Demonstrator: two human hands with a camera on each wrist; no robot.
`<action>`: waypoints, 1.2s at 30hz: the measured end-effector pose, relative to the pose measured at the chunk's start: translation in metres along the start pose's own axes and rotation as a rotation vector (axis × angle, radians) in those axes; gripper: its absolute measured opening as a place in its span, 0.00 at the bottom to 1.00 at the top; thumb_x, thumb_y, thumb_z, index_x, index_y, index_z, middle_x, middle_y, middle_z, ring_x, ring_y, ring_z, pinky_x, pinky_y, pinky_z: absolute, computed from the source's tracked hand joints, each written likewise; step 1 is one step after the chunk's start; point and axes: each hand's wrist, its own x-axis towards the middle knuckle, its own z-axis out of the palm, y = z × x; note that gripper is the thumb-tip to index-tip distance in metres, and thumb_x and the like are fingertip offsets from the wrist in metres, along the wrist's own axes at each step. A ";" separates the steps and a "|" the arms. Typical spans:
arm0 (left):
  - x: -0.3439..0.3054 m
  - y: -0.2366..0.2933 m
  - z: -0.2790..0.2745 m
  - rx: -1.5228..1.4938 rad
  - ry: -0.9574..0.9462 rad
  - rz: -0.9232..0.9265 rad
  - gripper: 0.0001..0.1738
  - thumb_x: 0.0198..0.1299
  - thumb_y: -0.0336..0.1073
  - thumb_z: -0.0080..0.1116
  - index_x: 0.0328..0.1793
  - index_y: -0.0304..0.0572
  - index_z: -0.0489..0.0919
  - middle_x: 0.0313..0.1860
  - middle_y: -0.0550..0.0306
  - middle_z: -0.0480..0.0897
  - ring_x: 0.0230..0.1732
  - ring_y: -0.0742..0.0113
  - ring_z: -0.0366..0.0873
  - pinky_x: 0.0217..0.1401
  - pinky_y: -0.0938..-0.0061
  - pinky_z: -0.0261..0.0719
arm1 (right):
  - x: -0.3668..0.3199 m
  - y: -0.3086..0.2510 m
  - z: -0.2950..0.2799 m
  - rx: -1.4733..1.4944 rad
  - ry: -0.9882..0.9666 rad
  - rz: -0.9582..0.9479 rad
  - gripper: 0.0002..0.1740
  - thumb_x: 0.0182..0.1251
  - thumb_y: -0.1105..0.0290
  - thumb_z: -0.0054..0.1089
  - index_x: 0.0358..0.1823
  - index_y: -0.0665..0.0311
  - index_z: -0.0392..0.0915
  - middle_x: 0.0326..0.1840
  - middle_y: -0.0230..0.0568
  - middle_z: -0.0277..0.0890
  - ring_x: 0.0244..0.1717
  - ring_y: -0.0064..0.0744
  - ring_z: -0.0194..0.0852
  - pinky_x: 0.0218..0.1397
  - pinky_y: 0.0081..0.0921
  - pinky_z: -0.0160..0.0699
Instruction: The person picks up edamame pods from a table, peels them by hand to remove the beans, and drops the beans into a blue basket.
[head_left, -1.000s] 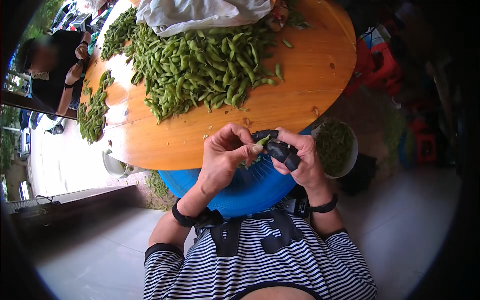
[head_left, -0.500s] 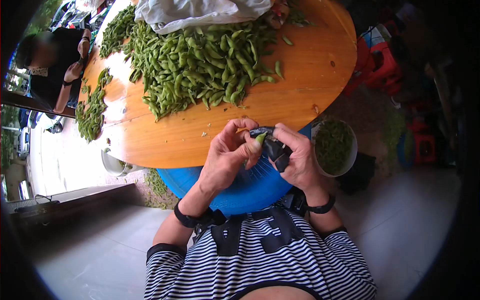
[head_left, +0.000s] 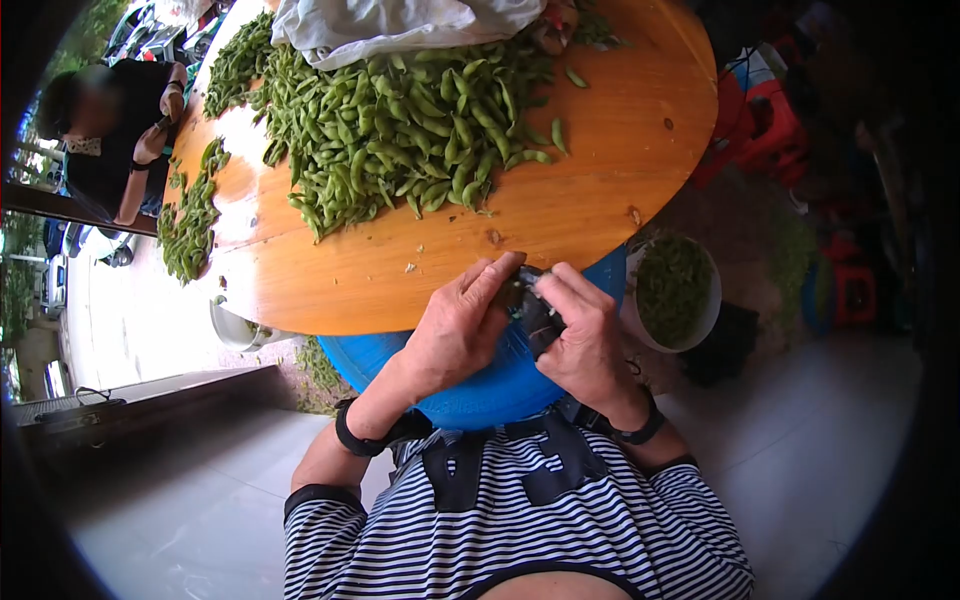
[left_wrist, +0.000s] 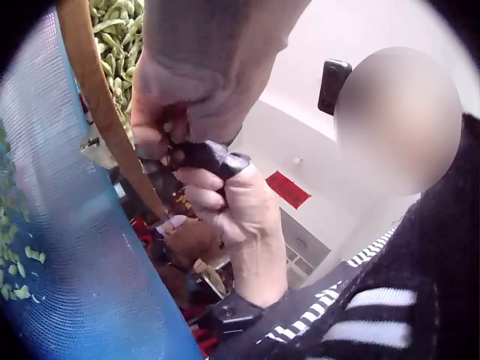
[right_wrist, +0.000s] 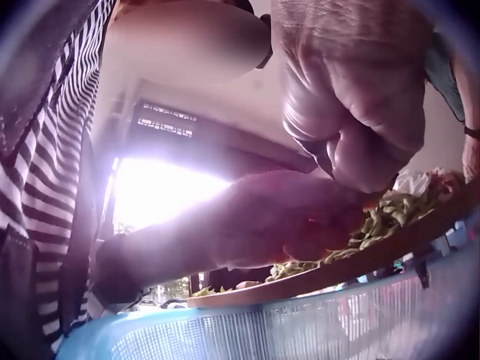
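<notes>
While a person in a striped knit shirt (head_left: 520, 520) is sitting at the table's rim, the left hand (head_left: 455, 335) and right hand (head_left: 580, 345) are meeting fingertip to fingertip above a ribbed blue plastic basket (head_left: 470, 390). Matte black finger wraps (head_left: 537, 318) are covering the right thumb and forefinger, and the left fingers are curling onto them and touching them. Both hands are pinching closed, but whatever is lying between the tips is hidden and cannot be told. Just to the right, a round white bucket (head_left: 712, 310) is holding green scraps. Beyond, a glossy round wooden table (head_left: 610, 190) is carrying 2 heaps of plump, curved green pods (head_left: 400, 120), with the smaller heap (head_left: 188, 225) at the left. Farthest, a crumpled white cloth (head_left: 400, 25) is lying against the large heap, and a 2nd person (head_left: 105, 150) in black is sitting at the far left.
</notes>
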 end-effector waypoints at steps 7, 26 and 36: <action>0.024 -0.002 -0.034 -0.185 -0.248 -0.242 0.26 0.54 0.19 0.54 0.62 0.40 0.76 0.37 0.54 0.86 0.37 0.56 0.83 0.45 0.70 0.81 | -0.017 0.021 -0.099 -0.275 -0.091 0.230 0.18 0.35 0.87 0.52 0.34 0.71 0.72 0.29 0.51 0.66 0.32 0.54 0.72 0.35 0.33 0.69; 0.026 -0.004 -0.012 -0.875 0.057 -0.619 0.08 0.67 0.34 0.61 0.37 0.37 0.80 0.28 0.70 0.77 0.29 0.85 0.69 0.32 0.87 0.67 | 0.011 0.013 -0.021 0.498 -0.123 0.351 0.11 0.57 0.78 0.55 0.42 0.73 0.77 0.28 0.33 0.74 0.29 0.19 0.71 0.33 0.19 0.70; 0.003 0.008 0.014 -1.017 0.307 -0.627 0.06 0.67 0.32 0.59 0.38 0.40 0.79 0.25 0.67 0.77 0.21 0.82 0.64 0.23 0.85 0.57 | 0.010 0.011 -0.003 0.893 -0.165 0.334 0.13 0.69 0.66 0.55 0.43 0.72 0.76 0.20 0.24 0.65 0.20 0.10 0.59 0.21 0.11 0.58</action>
